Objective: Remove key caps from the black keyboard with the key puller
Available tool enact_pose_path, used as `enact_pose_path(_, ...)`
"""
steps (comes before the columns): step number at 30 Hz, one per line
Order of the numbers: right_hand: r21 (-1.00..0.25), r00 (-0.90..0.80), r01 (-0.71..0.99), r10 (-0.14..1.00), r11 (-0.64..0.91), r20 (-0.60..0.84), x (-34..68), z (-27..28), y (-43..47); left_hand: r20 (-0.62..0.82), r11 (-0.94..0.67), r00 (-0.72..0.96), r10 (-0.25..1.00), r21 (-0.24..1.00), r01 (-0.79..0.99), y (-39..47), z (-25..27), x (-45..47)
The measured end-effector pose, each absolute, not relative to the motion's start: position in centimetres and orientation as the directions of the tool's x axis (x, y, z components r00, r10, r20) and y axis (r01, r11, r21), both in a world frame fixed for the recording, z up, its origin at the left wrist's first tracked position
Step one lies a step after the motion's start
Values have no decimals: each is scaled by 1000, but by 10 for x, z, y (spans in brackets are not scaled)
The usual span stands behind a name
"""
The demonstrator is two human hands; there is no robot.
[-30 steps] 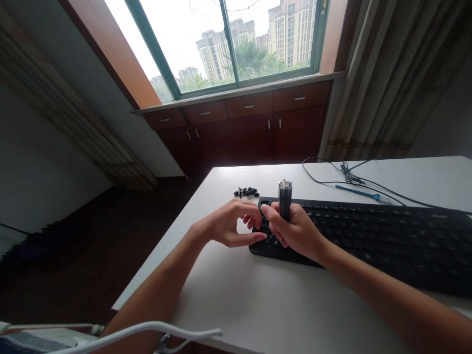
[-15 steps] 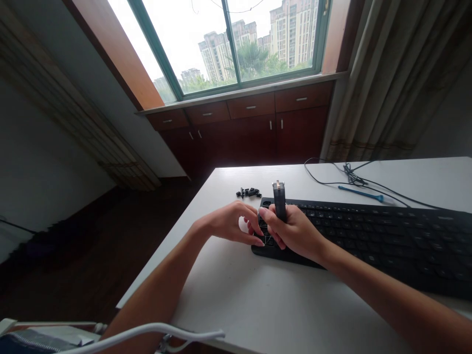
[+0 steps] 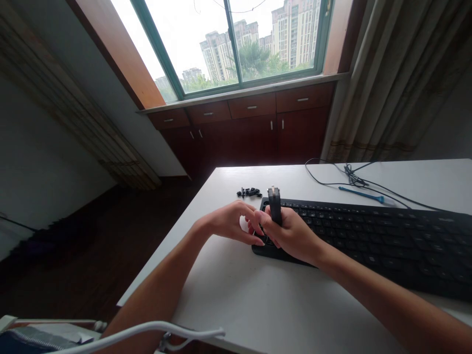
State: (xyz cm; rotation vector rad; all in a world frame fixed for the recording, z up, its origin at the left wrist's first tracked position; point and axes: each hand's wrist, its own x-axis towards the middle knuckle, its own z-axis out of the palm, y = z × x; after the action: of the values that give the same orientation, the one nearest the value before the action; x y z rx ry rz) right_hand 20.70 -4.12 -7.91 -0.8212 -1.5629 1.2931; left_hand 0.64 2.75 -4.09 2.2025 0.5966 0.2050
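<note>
At the left end of the black keyboard (image 3: 354, 236), my left hand (image 3: 239, 221) rests with curled fingers. Its thumb and index tips are a little apart over the corner keys, with nothing visible between them. My right hand (image 3: 291, 231) is closed around a dark keycap puller (image 3: 275, 206), held upright with metal prongs at its top. The puller's lower end is hidden behind the right fingers, and the two hands' fingertips overlap in view. Beyond the keyboard's far left corner lies a small pile of loose black keycaps (image 3: 250, 192).
The keyboard stands on a white table (image 3: 228, 285). Behind it are a black cable (image 3: 352, 176) and a blue stick-like tool (image 3: 361, 194). A white curved bar (image 3: 158, 327) crosses the near left edge. Dark red cabinets (image 3: 239, 137) stand under the window.
My right hand and the puller have shifted slightly left and down, nearer the left fingers, and the puller has turned a little. My left hand stays nearly in place.
</note>
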Motion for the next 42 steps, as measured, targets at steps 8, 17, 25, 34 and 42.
enact_pose_path(8, -975, -382, -48, 897, 219, 220, 201, -82, -36, -28, -572, 879, 475, 749, 333, 28, -38, 7)
enact_pose_path(17, -923, -263, -79, 885, 377, 384, 192, -84, -41, 253, -652, 693, 675, 645, 399, -12, -68, 39)
enact_pose_path(25, -933, -294, -64, 887, 354, 356, 194, -83, -41, 406, -645, 516, 754, 602, 470, -53, -103, 41)
enact_pose_path(34, -936, -268, -75, 897, 343, 351, 195, -82, -41, 407, -680, 561, 721, 573, 457, -54, -100, 43)
enact_pose_path(42, -939, -181, -144, 925, 312, 335, 192, -86, -40, 399, -662, 538, 742, 565, 493, -53, -104, 41)
